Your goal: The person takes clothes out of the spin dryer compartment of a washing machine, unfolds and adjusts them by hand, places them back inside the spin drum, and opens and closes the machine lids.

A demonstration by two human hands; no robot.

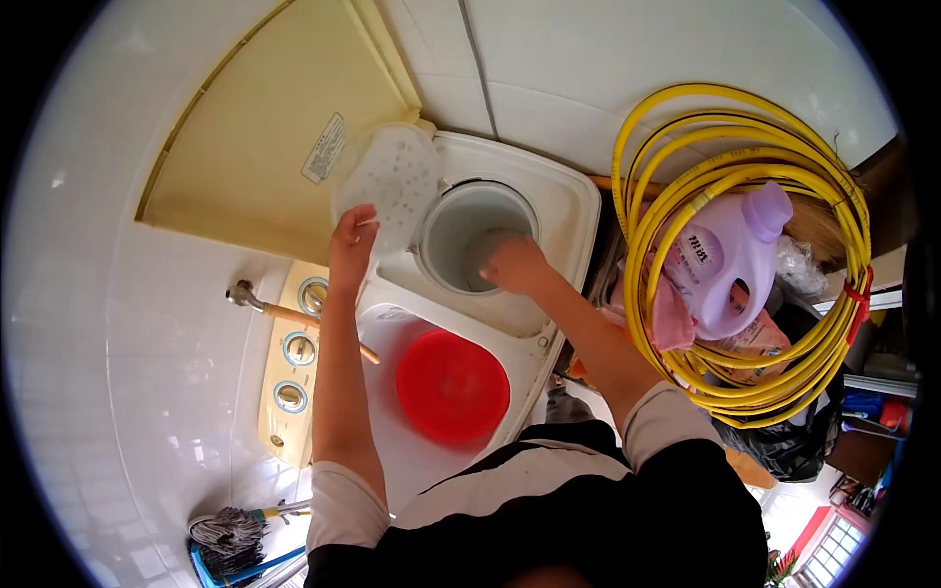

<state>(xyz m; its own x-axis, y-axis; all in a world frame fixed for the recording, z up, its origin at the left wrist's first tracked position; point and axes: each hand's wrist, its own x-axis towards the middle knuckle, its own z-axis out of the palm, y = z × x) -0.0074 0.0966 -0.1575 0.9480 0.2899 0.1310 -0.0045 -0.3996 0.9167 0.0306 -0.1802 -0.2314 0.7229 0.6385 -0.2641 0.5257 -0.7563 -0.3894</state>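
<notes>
A twin-tub washing machine (557,196) stands before me with its round spin tub (441,265) uncovered. My left hand (353,240) is closed at the lower edge of a translucent spin-tub lid (392,176) dotted with spots, which is tilted up at the left. Reaching over the spin tub's right rim, my right hand (512,265) has its fingers curled down inside. A blurred greyish thing (484,249) shows beside those fingers; its kind is unclear. In the wash tub (377,343) nearer me sits a red basin (453,385).
A large cream lid (265,127) leans on the tiled wall. Left of the wash tub is a knob panel (297,349) beside a tap (243,292). At right, a coiled yellow hose (642,235) surrounds a purple detergent bottle (720,260). A mop (228,531) stands lower left.
</notes>
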